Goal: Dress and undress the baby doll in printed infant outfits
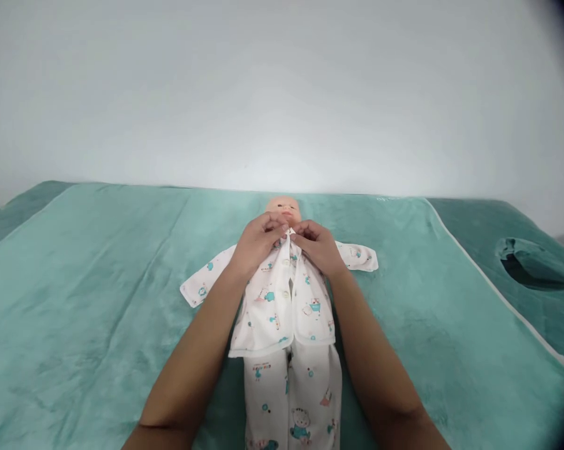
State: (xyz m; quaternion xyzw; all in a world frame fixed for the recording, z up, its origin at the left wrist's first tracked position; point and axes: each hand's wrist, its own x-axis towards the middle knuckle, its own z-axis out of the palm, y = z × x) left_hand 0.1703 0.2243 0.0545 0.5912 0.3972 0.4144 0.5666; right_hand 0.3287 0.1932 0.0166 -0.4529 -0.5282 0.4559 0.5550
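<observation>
A baby doll [283, 204] lies on its back, its head at the far end and its lower face partly behind my fingers. It wears a white printed baby shirt [263, 306] with long sleeves spread to both sides, and matching printed trousers [291, 394]. At the collar, my left hand [264, 232] pinches one front edge of the shirt. My right hand [316, 242] pinches the other edge close beside it. Lower down, the two front edges hang slightly apart, with buttons [286, 294] showing on the left one. Exactly what sits between my fingertips is too small to make out.
A green sheet [122, 281] with a pale edge covers the padded bed under the doll. On the right, the darker green bed cover [479, 250] has an oval hole [535, 272]. A plain pale wall [282, 94] rises behind the bed.
</observation>
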